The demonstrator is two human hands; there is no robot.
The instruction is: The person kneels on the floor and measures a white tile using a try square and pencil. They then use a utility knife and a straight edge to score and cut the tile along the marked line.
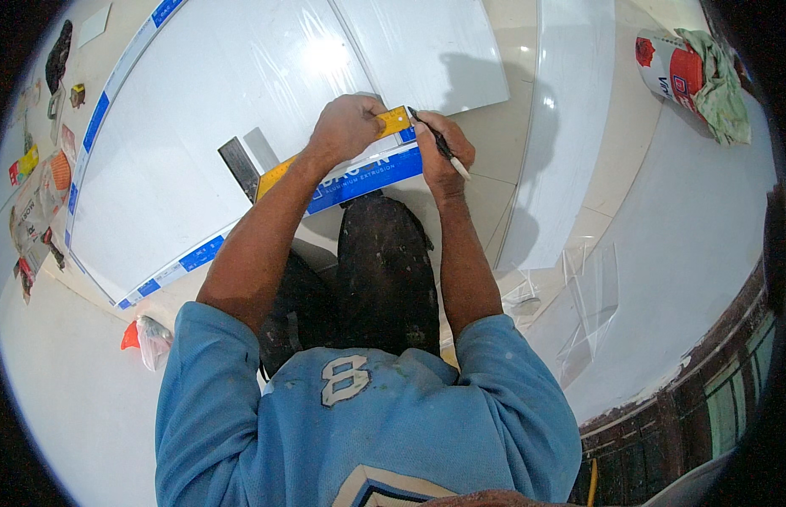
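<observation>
My left hand (349,127) presses on the yellow blade of a try square (394,123), its fingers closed over the edge. The square's dark stock (238,167) sticks out to the left of my forearm. Beside the blade's right end, my right hand (443,152) pinches a black marker pen with a pale end (455,162), its tip at the blade's end. Under both hands lies the edge of a large white panel (198,101), bordered by an aluminium strip with blue film (367,179). My knees are just below that edge.
A long white strip (570,101) lies right of the panel. Farther right are a white and red bucket (663,72) and a green cloth (720,89). See-through plastic sheeting (591,313) is on the floor. At left lie a crumpled bag (42,203) and a tape measure (78,95).
</observation>
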